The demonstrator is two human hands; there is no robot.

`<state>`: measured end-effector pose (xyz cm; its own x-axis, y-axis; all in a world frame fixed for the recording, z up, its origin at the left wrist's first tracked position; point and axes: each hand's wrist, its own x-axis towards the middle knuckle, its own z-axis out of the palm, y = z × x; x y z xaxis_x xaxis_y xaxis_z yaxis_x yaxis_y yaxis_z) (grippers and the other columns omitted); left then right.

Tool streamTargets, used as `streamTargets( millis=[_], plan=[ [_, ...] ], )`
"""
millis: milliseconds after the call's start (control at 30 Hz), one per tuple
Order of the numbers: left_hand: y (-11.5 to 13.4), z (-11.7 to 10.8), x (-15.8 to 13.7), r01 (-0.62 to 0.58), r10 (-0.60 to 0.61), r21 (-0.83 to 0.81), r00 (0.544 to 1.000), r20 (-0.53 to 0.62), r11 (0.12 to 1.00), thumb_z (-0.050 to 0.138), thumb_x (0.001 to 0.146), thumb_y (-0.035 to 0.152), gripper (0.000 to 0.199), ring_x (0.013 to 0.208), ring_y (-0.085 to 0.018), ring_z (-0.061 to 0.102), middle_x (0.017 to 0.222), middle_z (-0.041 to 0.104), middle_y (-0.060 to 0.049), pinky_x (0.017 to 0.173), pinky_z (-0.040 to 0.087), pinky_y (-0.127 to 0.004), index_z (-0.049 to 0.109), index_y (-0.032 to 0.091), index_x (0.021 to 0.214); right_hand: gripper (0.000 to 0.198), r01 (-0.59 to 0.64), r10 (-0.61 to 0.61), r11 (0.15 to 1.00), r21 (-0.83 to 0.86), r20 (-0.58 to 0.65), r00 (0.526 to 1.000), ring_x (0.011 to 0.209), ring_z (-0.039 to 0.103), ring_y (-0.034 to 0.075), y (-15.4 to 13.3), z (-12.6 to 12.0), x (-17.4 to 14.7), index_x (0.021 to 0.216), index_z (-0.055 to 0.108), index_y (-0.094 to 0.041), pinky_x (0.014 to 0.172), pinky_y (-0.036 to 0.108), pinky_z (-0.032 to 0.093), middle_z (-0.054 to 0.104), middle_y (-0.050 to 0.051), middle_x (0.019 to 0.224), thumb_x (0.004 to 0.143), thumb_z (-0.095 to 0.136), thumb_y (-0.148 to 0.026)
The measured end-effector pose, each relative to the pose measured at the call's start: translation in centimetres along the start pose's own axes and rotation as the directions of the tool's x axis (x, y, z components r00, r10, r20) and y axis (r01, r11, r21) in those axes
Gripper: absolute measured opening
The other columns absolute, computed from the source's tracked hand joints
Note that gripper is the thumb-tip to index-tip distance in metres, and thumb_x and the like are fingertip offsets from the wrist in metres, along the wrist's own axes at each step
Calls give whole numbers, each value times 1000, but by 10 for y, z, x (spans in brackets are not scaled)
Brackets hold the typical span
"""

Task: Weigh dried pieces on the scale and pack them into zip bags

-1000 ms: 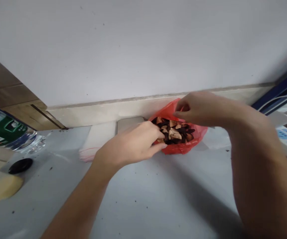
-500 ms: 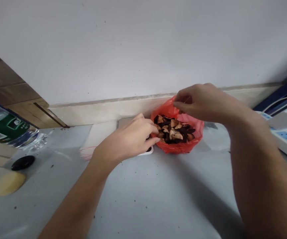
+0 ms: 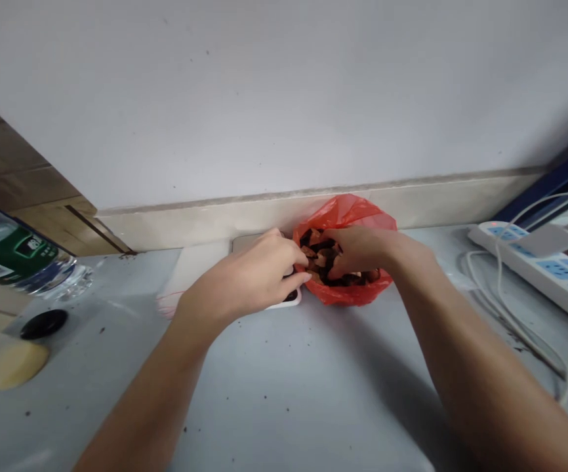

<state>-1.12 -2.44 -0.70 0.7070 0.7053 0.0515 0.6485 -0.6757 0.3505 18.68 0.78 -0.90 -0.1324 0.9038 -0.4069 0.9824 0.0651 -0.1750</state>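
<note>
- The wall (image 3: 264, 118) rises behind everything; the pale table (image 3: 264, 426) runs along its foot and carries the things.
- The power strip (image 3: 554, 267) lies on the table at the right, well apart from both hands.
- The red bag (image 3: 345, 295) sits on the table near the wall, mouth up and spread; its outline is roundish, so no clear long axis shows; it lies between the two hands, right of the left one.
- The right hand (image 3: 350, 252) comes in over the bag's right side and is the nearer to the contents; its thumb and forefinger stand apart, pointing leftward, with the other fingers hidden; whether it grips a piece, I cannot tell.
- The left hand (image 3: 284, 262) is at the bag's left rim; thumb and fingertips are drawn narrow and seem to pinch the plastic.
- The phone-like thing (image 3: 291, 300) lies partly under the left hand, just beside the bag.
- The dried brown slices (image 3: 317, 255) fill the bag's mouth; they lie at mixed angles, directly beneath and left of the right hand's fingers.
</note>
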Motion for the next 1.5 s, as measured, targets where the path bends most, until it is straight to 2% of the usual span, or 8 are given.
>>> streamTargets(
  millis=[233, 367, 667, 833, 933, 1033, 1333, 1500],
  plan=[
    [-3, -4, -2, 17, -14, -39, 996, 86, 999, 53, 103, 26, 29, 73, -18, 67, 85, 75, -2, 74, 53, -32, 79, 24, 90, 10, -1, 0, 1000, -29, -31, 1000, 69, 69, 26, 11, -1, 5, 88, 70, -26, 56, 35, 49, 70, 5, 73, 79, 72, -22],
    [-2, -7, -3, 20, -16, -55, 997, 75, 998, 53, 104, 26, 29, 75, -19, 68, 87, 77, -2, 77, 54, -33, 80, 25, 93, 13, 80, -80, 997, -1, -44, 996, 73, 68, 22, 18, -5, 8, 88, 73, -25, 60, 31, 51, 74, 4, 82, 77, 70, -19],
    [-18, -30, -20, 75, -75, 1, 997, 12, 997, 53, 102, 36, 31, 99, -24, 75, 111, 82, -3, 83, 57, -33, 81, 28, 112, 13, 280, -270, 955, 94, -111, 957, 61, 60, 19, 39, -26, -15, 74, 70, -26, 51, 29, 43, 67, 1, 67, 80, 72, -37],
    [-42, -56, -43, 339, -329, 96, 938, -105, 936, 52, 99, 50, 46, 116, -29, 73, 129, 79, -7, 101, 56, -39, 77, 24, 129, 25, 429, -375, 886, 177, -272, 886, 74, 66, 21, -2, -37, -27, 97, 80, -28, 61, 30, 49, 74, 2, 84, 83, 75, -47],
    [-53, -65, -57, 551, -558, 114, 829, 31, 826, 51, 98, 57, 59, 128, -31, 69, 147, 71, -7, 105, 54, -39, 67, 27, 145, 27, 440, -361, 886, 143, -380, 851, 78, 67, 19, -48, -28, -13, 106, 81, -26, 65, 28, 48, 75, 1, 92, 82, 78, -38],
    [-59, -67, -64, 661, -674, 132, 719, 171, 738, 51, 96, 61, 67, 135, -30, 64, 155, 65, -6, 108, 52, -37, 56, 30, 156, 28, 414, -378, 907, 80, -278, 883, 82, 68, 18, -83, -11, 7, 110, 80, -25, 66, 26, 46, 77, 2, 99, 82, 75, -23],
    [-50, -65, -57, 652, -662, 119, 728, 180, 749, 51, 99, 57, 62, 131, -26, 66, 154, 66, -3, 103, 51, -31, 56, 33, 156, 22, 248, -246, 969, 13, -73, 966, 75, 70, 22, -100, 20, 29, 105, 80, -26, 69, 32, 47, 80, 7, 99, 87, 68, -25],
    [-52, -63, -53, 636, -644, 115, 737, 203, 763, 53, 96, 55, 61, 125, -27, 69, 149, 69, -2, 100, 51, -32, 57, 36, 154, 48, 294, -292, 956, 29, -55, 955, 90, 74, 24, -95, 17, 30, 138, 72, -23, 71, 30, 49, 81, 9, 110, 91, 73, -32]
  ],
)
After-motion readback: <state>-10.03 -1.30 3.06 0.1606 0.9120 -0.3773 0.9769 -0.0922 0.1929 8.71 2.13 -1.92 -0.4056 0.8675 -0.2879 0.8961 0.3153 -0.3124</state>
